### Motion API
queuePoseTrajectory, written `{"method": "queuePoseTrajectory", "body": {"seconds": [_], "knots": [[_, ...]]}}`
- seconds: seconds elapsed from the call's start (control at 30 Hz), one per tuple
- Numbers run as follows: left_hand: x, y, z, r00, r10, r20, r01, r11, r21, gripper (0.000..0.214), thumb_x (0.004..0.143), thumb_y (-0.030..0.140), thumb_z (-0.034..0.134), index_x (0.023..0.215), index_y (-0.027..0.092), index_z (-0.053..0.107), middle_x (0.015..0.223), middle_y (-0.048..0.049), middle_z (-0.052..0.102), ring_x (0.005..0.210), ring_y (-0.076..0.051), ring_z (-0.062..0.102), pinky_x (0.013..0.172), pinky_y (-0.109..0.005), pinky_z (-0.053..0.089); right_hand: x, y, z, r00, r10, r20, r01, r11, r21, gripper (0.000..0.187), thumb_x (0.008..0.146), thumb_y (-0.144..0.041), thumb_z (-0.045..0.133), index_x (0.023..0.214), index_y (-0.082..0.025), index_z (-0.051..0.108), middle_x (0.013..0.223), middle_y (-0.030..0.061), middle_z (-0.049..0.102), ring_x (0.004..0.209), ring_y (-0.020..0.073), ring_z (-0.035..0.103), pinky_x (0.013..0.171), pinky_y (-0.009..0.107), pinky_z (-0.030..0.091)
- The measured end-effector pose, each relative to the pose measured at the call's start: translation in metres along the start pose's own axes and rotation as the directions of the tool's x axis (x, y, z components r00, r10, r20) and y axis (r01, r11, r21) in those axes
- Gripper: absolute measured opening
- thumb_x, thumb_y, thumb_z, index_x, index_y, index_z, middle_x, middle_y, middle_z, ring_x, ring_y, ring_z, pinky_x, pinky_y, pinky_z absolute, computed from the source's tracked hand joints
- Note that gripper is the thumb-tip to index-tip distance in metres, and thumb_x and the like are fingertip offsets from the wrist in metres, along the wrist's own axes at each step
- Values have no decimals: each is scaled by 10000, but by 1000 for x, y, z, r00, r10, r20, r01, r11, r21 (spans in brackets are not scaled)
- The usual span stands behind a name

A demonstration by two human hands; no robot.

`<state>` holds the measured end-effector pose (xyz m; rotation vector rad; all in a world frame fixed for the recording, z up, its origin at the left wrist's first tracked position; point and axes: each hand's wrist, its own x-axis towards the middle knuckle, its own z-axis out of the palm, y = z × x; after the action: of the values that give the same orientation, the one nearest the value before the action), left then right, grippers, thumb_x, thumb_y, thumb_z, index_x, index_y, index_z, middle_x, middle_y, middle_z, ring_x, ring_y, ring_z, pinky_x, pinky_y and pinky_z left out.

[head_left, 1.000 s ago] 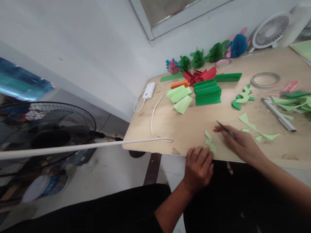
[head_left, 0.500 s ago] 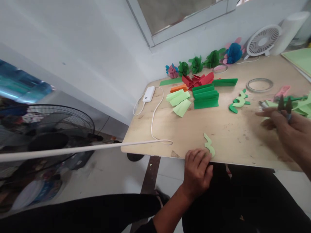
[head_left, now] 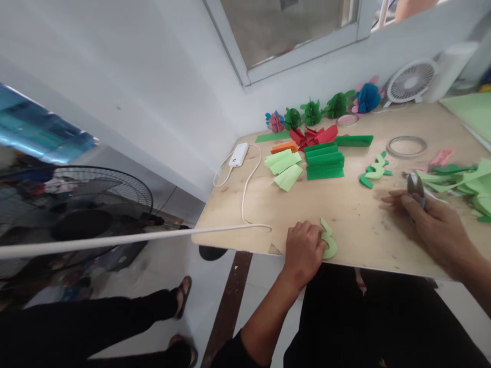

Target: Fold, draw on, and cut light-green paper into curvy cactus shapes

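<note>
My left hand (head_left: pixel 305 245) rests at the front edge of the table, fingers curled against a wavy light green paper cutout (head_left: pixel 330 250) whose left side they cover. Over on the right, my right hand (head_left: pixel 433 217) is closed around a pair of scissors (head_left: pixel 415 190), blades pointing up and away from me. Beyond that hand lie wavy green cutouts (head_left: pixel 376 168). Light green paper scraps (head_left: pixel 475 184) are heaped to its right.
Pleated green paper (head_left: pixel 325 164), light green strips (head_left: pixel 284 161) and red folded paper (head_left: pixel 312 137) lie mid-table. Honeycomb paper figures (head_left: pixel 311 112) line the wall beside a small white fan (head_left: pixel 412 82). A power bank (head_left: pixel 240 154) trails a white cable (head_left: pixel 153 237) off the left edge.
My right hand has moved left and slightly down with the scissors. My left hand has shifted a little left beside the light green cutout. The whole view has tilted slightly.
</note>
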<state>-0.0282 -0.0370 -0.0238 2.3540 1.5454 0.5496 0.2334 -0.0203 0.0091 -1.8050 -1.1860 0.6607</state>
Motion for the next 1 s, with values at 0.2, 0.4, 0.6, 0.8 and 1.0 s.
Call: {"method": "queuePoseTrajectory", "body": {"seconds": [0.2,0.4,0.6,0.8,1.0], "knots": [[6,0,-5,998,-22,67,22,1000,10,91,851,144,670,898,222,666,930,-11,694,897,-215,606,802,-363,440,24,18,-25,984,23,-177,-8,996,85,249,845,-443,593,822,-249,747,871,74,782,934,289,742,874,471,595],[11,-1,-8,990,-42,137,41,999,10,60,870,162,678,900,214,674,967,-6,712,934,-202,618,858,-353,435,40,36,-43,952,82,-296,-27,983,183,209,788,-424,554,819,-256,675,752,56,753,760,263,749,872,489,609],[13,-2,-7,985,-31,169,28,999,20,39,889,175,659,909,200,680,986,-18,711,958,-203,614,873,-353,435,6,40,-28,970,12,-242,5,997,71,332,764,-553,604,808,-255,743,805,57,779,739,290,740,763,499,624],[15,-1,-7,976,-50,212,44,999,31,69,912,217,643,968,210,682,1012,-20,702,1021,-207,603,926,-353,428,-4,47,-20,981,-35,-192,33,999,-16,405,805,-569,535,911,-242,750,855,63,788,736,272,730,819,511,582],[19,3,-9,966,-84,245,74,996,50,79,905,224,639,971,209,681,1015,-26,700,1036,-212,601,935,-360,444,-2,43,-19,989,-68,-132,61,997,-51,398,812,-559,511,895,-240,734,882,75,776,742,249,720,804,465,572]]}}
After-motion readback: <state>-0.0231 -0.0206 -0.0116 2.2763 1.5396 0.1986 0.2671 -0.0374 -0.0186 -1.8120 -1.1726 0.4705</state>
